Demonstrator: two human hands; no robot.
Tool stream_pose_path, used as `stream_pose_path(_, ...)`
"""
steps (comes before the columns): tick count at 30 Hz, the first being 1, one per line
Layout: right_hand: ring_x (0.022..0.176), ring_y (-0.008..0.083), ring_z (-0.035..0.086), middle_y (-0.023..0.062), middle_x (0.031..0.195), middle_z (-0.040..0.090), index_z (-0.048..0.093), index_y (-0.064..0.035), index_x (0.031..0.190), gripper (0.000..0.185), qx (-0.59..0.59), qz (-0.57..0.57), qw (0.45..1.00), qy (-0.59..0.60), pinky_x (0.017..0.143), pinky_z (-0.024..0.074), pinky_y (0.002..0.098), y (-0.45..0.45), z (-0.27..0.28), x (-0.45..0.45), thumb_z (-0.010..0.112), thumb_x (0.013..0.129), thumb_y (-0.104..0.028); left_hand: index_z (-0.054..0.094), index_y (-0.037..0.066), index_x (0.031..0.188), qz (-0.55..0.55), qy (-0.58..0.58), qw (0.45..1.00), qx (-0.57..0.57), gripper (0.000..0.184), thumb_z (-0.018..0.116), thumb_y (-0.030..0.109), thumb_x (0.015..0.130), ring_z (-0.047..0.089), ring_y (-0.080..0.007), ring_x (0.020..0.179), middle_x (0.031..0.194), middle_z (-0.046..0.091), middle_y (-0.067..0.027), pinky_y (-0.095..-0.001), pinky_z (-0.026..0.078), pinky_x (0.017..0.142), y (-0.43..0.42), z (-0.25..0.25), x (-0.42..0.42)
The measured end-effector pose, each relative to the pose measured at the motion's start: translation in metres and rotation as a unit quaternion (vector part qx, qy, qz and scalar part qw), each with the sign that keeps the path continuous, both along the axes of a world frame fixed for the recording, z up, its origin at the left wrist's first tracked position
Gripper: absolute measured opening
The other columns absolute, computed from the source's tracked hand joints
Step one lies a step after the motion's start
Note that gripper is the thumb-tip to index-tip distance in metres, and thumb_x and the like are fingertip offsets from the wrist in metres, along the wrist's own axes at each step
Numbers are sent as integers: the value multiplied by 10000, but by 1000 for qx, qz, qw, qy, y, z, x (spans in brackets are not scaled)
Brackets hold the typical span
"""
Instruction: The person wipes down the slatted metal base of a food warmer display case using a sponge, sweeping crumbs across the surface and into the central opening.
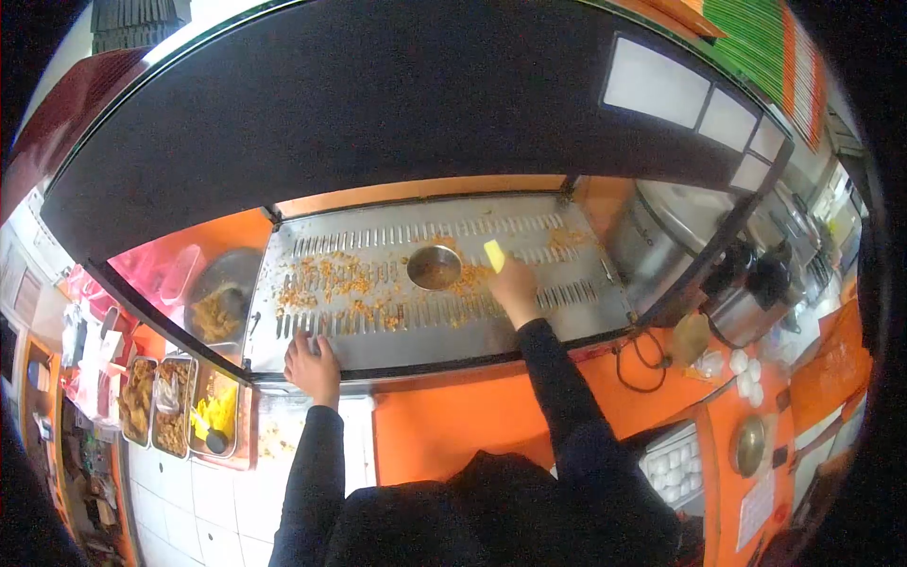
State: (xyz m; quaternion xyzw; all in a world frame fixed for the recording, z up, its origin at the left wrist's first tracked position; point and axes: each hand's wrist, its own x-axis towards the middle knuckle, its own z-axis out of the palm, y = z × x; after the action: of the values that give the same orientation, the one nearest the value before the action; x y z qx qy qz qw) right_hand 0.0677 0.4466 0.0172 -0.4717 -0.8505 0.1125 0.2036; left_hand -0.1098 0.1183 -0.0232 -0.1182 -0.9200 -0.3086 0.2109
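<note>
A slotted metal tray lies in front of me under a dark hood, with orange-brown crumbs scattered mostly over its left and middle parts. A round hole or cup is set near its centre. My right hand is closed around a small yellow object, perhaps a sponge or scraper, just right of the round opening. At the front left edge of the tray rests my left hand, fingers apart and holding nothing.
Metal food trays and a bowl of food stand at the left. On the right are a large pot, a black cable, white eggs and a small brass-coloured bowl. The dark hood hangs above the tray.
</note>
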Motion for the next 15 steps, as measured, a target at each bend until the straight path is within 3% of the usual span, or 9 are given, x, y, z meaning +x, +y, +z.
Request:
stream_pose_path(7, 905, 375, 628, 202, 1004, 609, 537, -4, 1066, 436, 15, 4, 998, 64, 779, 515, 483, -13, -6, -63, 671, 755, -278, 581, 151, 1085, 11, 6, 1000, 4, 314, 580, 318, 819, 512, -277, 1111, 1104, 607, -62, -482, 334, 929, 1, 0, 0)
stream_pose_path(10, 915, 385, 617, 184, 1026, 608, 536, -34, 1073, 383, -42, 38, 997, 55, 792, 499, 489, -16, 9, -70, 654, 771, -236, 581, 148, 1079, 5, -14, 1000, 0, 314, 584, 319, 815, 518, -274, 1101, 1098, 606, -61, -482, 343, 916, 0, 4, 1)
stream_pose_path(15, 927, 368, 610, 164, 974, 634, 590, -83, 1050, 286, 38, 162, 982, 92, 774, 485, 467, -12, 40, -40, 619, 771, -144, 581, 145, 1076, 0, -4, 1000, 6, 317, 590, 313, 808, 531, -268, 1082, 1072, 616, -53, -474, 353, 897, 0, 4, 1)
